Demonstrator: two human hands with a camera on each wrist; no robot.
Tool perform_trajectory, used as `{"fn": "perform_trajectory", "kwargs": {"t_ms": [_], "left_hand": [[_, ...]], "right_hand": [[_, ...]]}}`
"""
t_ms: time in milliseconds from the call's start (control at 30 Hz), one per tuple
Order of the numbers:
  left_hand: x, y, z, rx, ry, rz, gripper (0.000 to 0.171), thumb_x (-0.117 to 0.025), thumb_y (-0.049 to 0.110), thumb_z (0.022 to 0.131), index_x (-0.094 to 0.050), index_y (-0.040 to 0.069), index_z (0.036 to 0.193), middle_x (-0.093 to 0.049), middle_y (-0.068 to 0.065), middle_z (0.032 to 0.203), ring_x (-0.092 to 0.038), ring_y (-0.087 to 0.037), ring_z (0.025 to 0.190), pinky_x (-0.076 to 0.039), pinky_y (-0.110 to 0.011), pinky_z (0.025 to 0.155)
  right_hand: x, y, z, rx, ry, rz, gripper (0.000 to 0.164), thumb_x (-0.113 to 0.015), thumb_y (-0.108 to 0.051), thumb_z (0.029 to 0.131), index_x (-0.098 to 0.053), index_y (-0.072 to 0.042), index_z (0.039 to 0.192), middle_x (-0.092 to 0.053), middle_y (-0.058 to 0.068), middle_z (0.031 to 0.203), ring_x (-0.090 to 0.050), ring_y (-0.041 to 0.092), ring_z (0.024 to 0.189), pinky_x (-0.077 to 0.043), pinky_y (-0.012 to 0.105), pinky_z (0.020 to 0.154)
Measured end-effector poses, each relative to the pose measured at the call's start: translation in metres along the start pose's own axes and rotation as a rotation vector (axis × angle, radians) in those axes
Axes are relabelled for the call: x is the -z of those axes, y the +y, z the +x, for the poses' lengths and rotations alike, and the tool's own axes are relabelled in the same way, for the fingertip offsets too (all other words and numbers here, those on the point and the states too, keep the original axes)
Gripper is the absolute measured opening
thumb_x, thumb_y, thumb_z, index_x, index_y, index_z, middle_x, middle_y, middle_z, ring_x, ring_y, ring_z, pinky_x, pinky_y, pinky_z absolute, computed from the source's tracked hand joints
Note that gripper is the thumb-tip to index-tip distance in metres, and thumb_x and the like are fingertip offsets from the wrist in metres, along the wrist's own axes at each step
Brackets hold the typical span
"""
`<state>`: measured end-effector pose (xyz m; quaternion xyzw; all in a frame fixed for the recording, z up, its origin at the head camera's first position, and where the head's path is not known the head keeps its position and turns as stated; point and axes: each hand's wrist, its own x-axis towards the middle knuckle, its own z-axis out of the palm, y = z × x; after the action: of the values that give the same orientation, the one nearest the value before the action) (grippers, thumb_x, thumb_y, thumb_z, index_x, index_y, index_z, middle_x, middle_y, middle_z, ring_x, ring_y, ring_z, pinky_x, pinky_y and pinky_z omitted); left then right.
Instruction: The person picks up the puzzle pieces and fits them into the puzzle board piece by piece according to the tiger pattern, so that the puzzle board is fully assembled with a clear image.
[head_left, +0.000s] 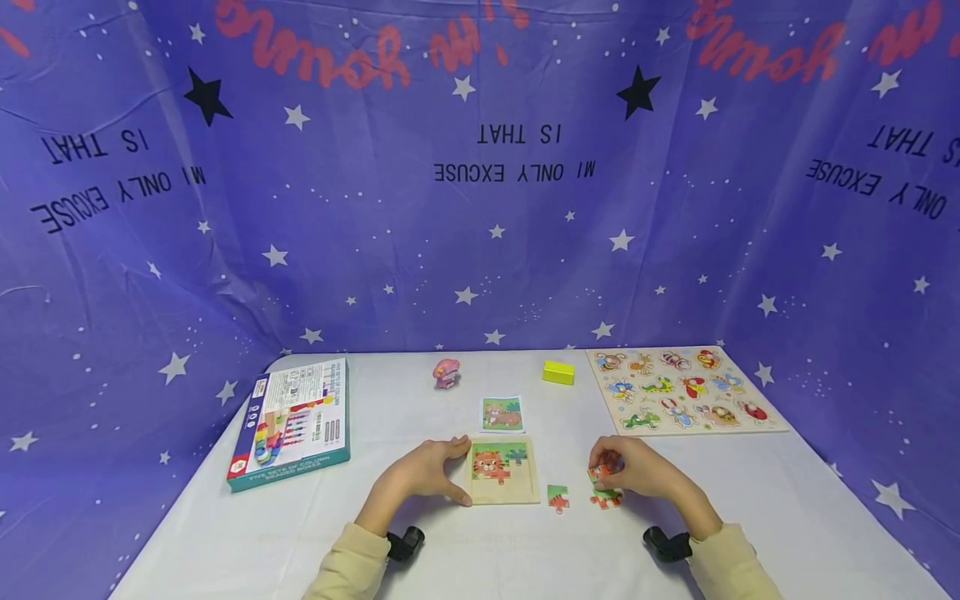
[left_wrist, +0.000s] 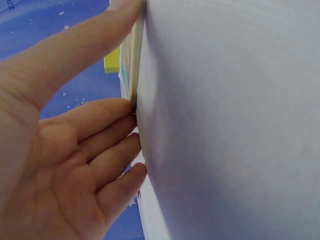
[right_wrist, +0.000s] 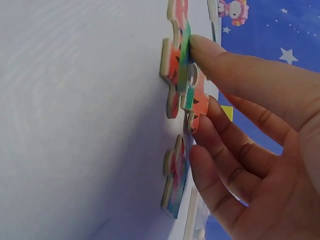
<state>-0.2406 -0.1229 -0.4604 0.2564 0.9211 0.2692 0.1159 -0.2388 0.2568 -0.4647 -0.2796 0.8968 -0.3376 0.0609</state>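
Observation:
A shallow wooden puzzle tray (head_left: pixel 504 493) lies on the table, with joined pieces of a tiger picture (head_left: pixel 491 463) in its upper left. My left hand (head_left: pixel 423 471) holds the tray at its left side, thumb by the near corner and fingers by the far one. In the left wrist view those fingers (left_wrist: pixel 112 155) lie along the tray's edge (left_wrist: pixel 135 75). To the right, my right hand (head_left: pixel 637 468) pinches an orange puzzle piece (right_wrist: pixel 200 100) between thumb and fingers. Just below it lies another red-and-green piece (head_left: pixel 606 498). One more loose piece (head_left: pixel 558 497) sits between tray and right hand.
A small picture card (head_left: pixel 502 414) lies beyond the tray. Farther back stand a pink toy figure (head_left: pixel 446 373) and a yellow block (head_left: pixel 558 372). A boxed bead set (head_left: pixel 292 421) is at left, an insect puzzle board (head_left: pixel 678 392) at right.

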Motion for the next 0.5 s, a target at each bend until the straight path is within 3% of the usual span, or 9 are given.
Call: {"fn": "perform_trajectory", "kwargs": {"t_ms": [233, 500], "left_hand": [[0.0002, 0.0000, -0.0003, 0.003, -0.004, 0.000, 0.091, -0.088, 0.035, 0.065, -0.048, -0.001, 0.139, -0.040, -0.013, 0.149, -0.036, -0.033, 0.137, -0.029, -0.048, 0.113], [-0.0003, -0.0005, 0.0003, 0.002, -0.001, 0.005, 0.092, -0.088, 0.036, 0.065, -0.048, 0.000, 0.139, -0.041, -0.013, 0.148, -0.037, -0.032, 0.136, -0.030, -0.047, 0.112]], "right_hand": [[0.0021, -0.0026, 0.0012, -0.015, 0.007, -0.028, 0.024, -0.081, -0.015, 0.077, -0.068, -0.012, 0.097, -0.059, -0.001, 0.083, -0.053, 0.015, 0.073, -0.047, 0.023, 0.058], [0.0074, -0.0042, 0.0018, -0.014, 0.002, 0.025, 0.008, -0.074, -0.009, 0.084, -0.069, -0.013, 0.088, -0.058, 0.000, 0.075, -0.053, 0.010, 0.053, -0.048, 0.023, 0.041]]}}
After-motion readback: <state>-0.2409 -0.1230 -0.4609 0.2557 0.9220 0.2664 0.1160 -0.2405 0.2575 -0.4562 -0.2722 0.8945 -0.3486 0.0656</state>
